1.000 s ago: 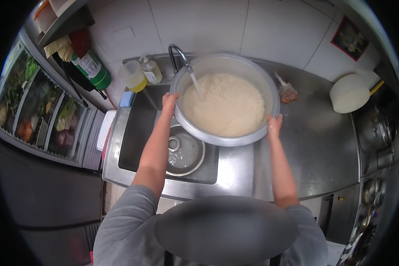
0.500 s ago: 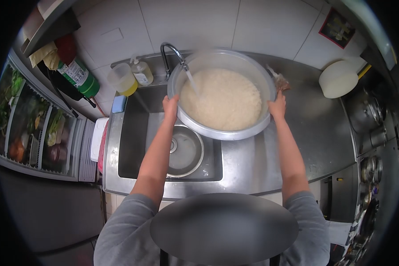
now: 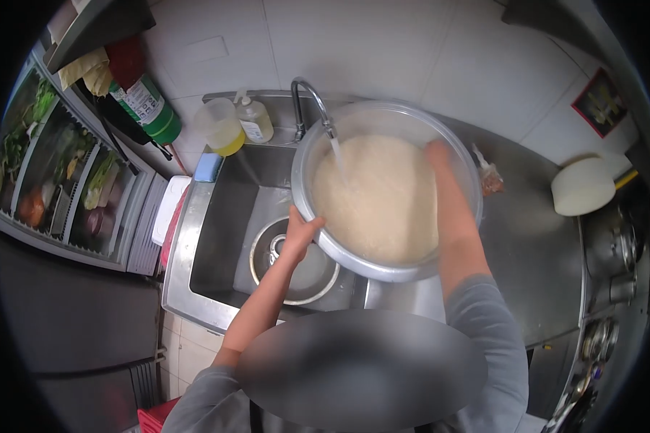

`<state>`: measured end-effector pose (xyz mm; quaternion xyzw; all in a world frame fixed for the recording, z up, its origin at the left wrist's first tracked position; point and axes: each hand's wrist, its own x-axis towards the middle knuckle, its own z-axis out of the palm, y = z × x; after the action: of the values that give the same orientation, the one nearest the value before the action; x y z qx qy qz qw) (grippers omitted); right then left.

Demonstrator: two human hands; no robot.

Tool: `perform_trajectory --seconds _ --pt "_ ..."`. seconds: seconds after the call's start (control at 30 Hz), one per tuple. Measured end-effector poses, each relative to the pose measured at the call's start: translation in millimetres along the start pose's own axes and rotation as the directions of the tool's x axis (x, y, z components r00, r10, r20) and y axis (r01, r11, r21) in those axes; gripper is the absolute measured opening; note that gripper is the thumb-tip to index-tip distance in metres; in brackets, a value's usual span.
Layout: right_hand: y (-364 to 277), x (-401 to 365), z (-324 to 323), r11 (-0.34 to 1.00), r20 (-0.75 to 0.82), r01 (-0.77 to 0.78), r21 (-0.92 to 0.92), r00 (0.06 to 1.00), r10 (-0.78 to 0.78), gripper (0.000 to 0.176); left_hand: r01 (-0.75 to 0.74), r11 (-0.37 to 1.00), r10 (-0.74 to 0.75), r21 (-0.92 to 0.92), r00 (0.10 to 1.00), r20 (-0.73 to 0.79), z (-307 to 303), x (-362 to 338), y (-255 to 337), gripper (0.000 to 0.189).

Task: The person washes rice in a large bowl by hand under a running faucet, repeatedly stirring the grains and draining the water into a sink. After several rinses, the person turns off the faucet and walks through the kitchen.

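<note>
A large metal pot stands at the right edge of the sink, partly over it. In the pot lies what looks like rice in cloudy water. Water runs into it from the curved faucet. My left hand is closed on the pot's rim at its near left side, thumb on top. Inside the pot, by the far right wall, is my right hand; its fingers are smeared and partly hidden.
Below the pot, a round metal bowl sits in the sink. A soap bottle, a plastic jug and a blue sponge stand along its far left edge. Right of the pot lies a small plastic bag.
My right hand has let go of the pot's right rim and moved inside the pot. My left hand stays on the rim. The view has shifted, with the pot now lower and further right.
</note>
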<state>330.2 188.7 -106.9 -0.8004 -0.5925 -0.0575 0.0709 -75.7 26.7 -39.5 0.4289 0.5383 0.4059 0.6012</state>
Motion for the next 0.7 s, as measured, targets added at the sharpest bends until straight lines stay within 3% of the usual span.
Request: perform_trajectory --seconds 0.03,0.1,0.17,0.2,0.23,0.27,0.33,0.37,0.43,0.47,0.53,0.57,0.63,0.67,0.7 --pt "-9.1 17.5 10.9 0.997 0.005 0.057 -0.044 0.998 -0.057 0.028 -0.026 1.0 0.026 0.009 1.0 0.016 -0.8 0.4 -1.1 0.05" --pt "-38.6 60.3 40.6 0.961 -0.014 0.266 0.071 0.964 -0.266 0.025 -0.027 0.999 0.026 0.023 0.999 0.043 -1.7 0.7 2.3 0.052" --pt "-104.0 62.9 31.4 0.895 -0.075 0.412 0.168 0.911 -0.406 0.024 -0.032 0.999 0.031 0.026 0.998 0.046 -5.6 6.1 1.6 0.055" --pt "-143.2 56.4 13.5 0.832 0.009 0.478 0.28 0.866 -0.501 0.021 -0.039 0.999 0.038 0.025 0.997 0.063 -8.1 8.0 0.6 0.059" --pt "-181.9 17.4 -28.2 0.73 0.047 0.281 0.624 0.918 -0.393 0.019 -0.034 0.999 0.033 0.026 0.998 0.053 -11.0 12.0 1.4 0.059" --pt "-212.4 3.0 -49.5 0.673 0.033 0.571 0.471 0.75 -0.66 0.017 -0.047 0.999 0.044 0.026 0.995 0.093 -14.3 18.6 4.2 0.06" --pt "-244.4 -31.7 -32.9 0.542 -0.025 0.556 0.63 0.713 -0.701 0.015 -0.05 0.999 0.047 0.021 0.99 0.13 -21.1 32.0 10.7 0.062" --pt "-245.5 -35.2 -36.1 0.542 -0.019 0.552 0.633 0.711 -0.703 0.015 -0.022 0.998 0.013 0.061 0.988 0.156 -25.2 39.9 15.7 0.062" --pt "-245.6 -44.6 -76.5 0.507 0.311 0.394 0.766 0.463 -0.83 0.016 -0.003 0.994 -0.02 0.112 0.978 0.208 -32.3 58.2 21.8 0.064" --pt "-243.8 -42.0 -75.0 0.511 0.317 0.391 0.766 0.462 -0.829 0.016 0.001 0.994 -0.024 0.109 0.977 0.21 -35.6 68.8 25.1 0.064" --pt "-234.3 -32.8 -65.9 0.511 0.225 0.107 0.853 0.808 -0.544 0.021 0.009 0.989 -0.054 0.149 0.952 0.301 -37.0 85.9 38.1 0.063" --pt "-231.1 -33.0 -60.8 0.515 0.229 0.104 0.851 0.809 -0.542 0.021 0.012 0.989 -0.057 0.146 0.951 0.304 -35.0 94.8 41.8 0.063" --pt "-227.4 -37.2 -58.7 0.231 0.058 0.283 0.931 0.51 -0.858 0.022 -0.02 0.997 0.05 -0.071 0.894 0.446 -28.7 110.4 46.1 0.061" --pt "-224.7 -39.5 -60.9 0.235 0.062 0.279 0.931 0.515 -0.855 0.022 -0.015 0.997 0.046 -0.07 0.891 0.451 -25.3 116.1 47.3 0.061" --pt "-221.4 -43.9 -68.7 0.417 0.137 0.26 0.871 0.687 -0.714 0.022 0.016 0.994 0.036 -0.112 0.896 0.443 -21.3 119.6 48.2 0.059"
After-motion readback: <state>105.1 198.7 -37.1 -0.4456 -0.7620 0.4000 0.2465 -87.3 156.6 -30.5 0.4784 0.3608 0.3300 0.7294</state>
